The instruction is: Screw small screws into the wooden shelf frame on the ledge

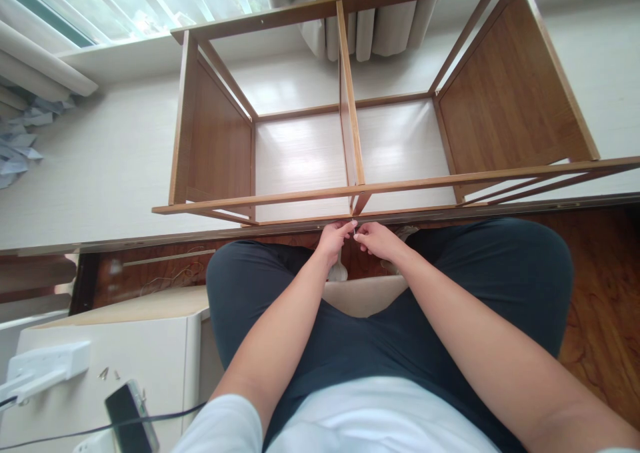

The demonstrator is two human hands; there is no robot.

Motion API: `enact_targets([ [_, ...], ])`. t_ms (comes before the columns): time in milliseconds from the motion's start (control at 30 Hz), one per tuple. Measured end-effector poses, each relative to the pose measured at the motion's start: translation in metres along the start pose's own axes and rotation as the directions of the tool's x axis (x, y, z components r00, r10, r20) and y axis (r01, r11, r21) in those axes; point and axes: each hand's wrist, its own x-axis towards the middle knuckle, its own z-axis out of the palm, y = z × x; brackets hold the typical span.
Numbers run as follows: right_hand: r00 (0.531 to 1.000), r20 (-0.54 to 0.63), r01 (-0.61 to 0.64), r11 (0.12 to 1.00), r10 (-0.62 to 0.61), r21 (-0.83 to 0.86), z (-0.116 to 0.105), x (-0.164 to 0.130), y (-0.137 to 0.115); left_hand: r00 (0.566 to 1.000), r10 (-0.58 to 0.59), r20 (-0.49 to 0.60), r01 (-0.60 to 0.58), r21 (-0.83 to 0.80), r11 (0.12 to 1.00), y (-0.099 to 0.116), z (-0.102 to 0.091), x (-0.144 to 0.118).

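Observation:
Both my hands are close together just below the front rail of a brown wooden frame (260,199). My left hand (334,241) is closed, its thumb and forefinger pinching the upper part of a thin, screw-like metal piece (355,229). Coming in from the other side, my right hand (379,241) has its fingertips pinched at the lower end of that same piece. The piece is too small to make out fully. Right above the fingers, the frame's middle upright (350,106) meets the front rail.
The frame stands on a pale ledge (125,159) beneath a window with curtains (370,19). At the lower left, a white cabinet (160,353) bears a phone (130,416), a few small screws (103,373), a white power strip (55,363) and a black cable (173,415).

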Motion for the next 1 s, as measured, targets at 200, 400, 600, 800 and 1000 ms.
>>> enact_targets([
  [200, 1.000, -0.007, -0.009, 0.999, 0.009, -0.032, -0.0018, -0.0005, 0.0001, 1.000, -0.001, 0.005, 0.001, -0.006, 1.000, 0.0007, 0.0003, -0.0010],
  [400, 1.000, -0.006, -0.008, 0.999, 0.008, -0.049, -0.0010, 0.0010, 0.0017, 1.000, -0.007, 0.006, 0.007, -0.004, 1.000, 0.0004, -0.0004, -0.0012],
  [600, 1.000, -0.001, -0.017, 0.999, 0.017, -0.033, -0.0016, 0.0030, 0.0053, 1.000, -0.003, 0.011, 0.003, 0.004, 1.000, -0.0003, 0.0000, -0.0004],
  [800, 0.999, -0.019, -0.041, 0.999, 0.040, -0.015, -0.0045, 0.0043, 0.0063, 1.000, -0.006, 0.003, 0.006, 0.017, 1.000, -0.0012, -0.0011, 0.0003],
  [1000, 0.998, -0.040, -0.041, 0.997, 0.039, -0.065, -0.0082, 0.0042, 0.0061, 1.000, -0.002, 0.001, 0.002, 0.007, 1.000, -0.0005, -0.0008, 0.0000],
])
